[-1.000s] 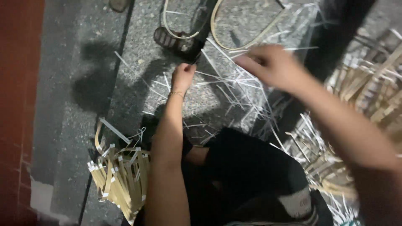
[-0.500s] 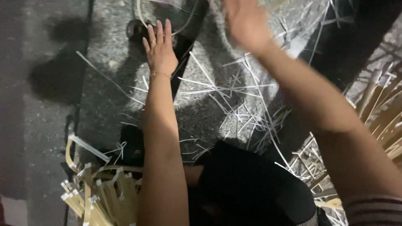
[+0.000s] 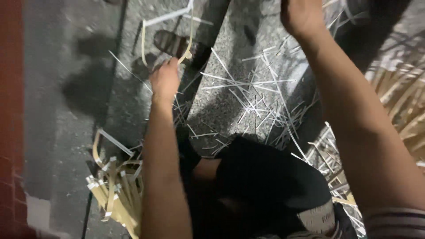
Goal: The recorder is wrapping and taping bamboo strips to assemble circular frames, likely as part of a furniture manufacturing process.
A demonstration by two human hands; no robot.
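Note:
My left hand (image 3: 164, 79) reaches forward over the grey stone floor. Its fingers are closed around the end of a pale, thin flat strip (image 3: 189, 31) that bends upward in a loop. Just beyond the hand lies a dark sandal (image 3: 170, 42). My right hand (image 3: 301, 15) is raised at the top edge of the view with its fingers curled. The frame cuts it off, and I cannot tell whether it holds anything. My bent knee in dark shorts (image 3: 265, 186) is between my arms.
Several thin pale slivers (image 3: 256, 102) are scattered across the floor ahead. A bundle of cut flat strips (image 3: 115, 190) lies at lower left. More long strips (image 3: 398, 102) are piled at right. A red brick wall (image 3: 11, 88) runs along the left.
My left hand was flat with its fingers spread; it has now closed on the looped strip. My right hand has risen to the top edge.

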